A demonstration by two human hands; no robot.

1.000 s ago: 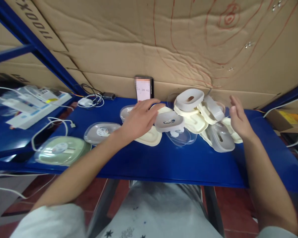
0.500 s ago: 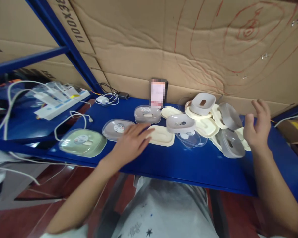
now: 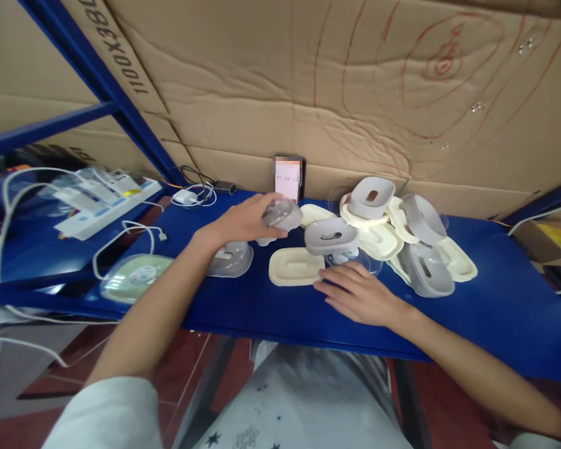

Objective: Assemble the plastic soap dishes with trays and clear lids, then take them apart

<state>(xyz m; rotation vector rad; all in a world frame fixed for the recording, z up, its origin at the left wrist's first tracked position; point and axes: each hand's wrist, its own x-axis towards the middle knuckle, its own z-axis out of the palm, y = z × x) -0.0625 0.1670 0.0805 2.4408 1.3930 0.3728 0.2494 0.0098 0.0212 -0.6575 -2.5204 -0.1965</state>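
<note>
My left hand (image 3: 245,218) is closed around a small grey rounded box with a clear cover (image 3: 283,214), which it holds tilted in front of the phone. A pale piece shows under that hand, partly hidden. My right hand (image 3: 362,293) has its fingers stretched out, their tips at the right edge of a flat cream oval tray (image 3: 295,267). Just behind the right hand, a grey slotted shell (image 3: 331,236) rests over clear covers (image 3: 373,265). Another grey box with a clear cover (image 3: 234,259) stands beside my left forearm.
A green covered box (image 3: 133,277) lies at the left, partly behind my forearm. Grey shells (image 3: 425,218) and cream trays (image 3: 458,259) are piled at the right. A phone (image 3: 288,178) leans on the cardboard wall. A power strip (image 3: 107,209) with white cables occupies the far left.
My left hand has moved up and taken hold of the grey covered box, lifting and tilting it. My right hand has come down from the far right to the cream tray.
</note>
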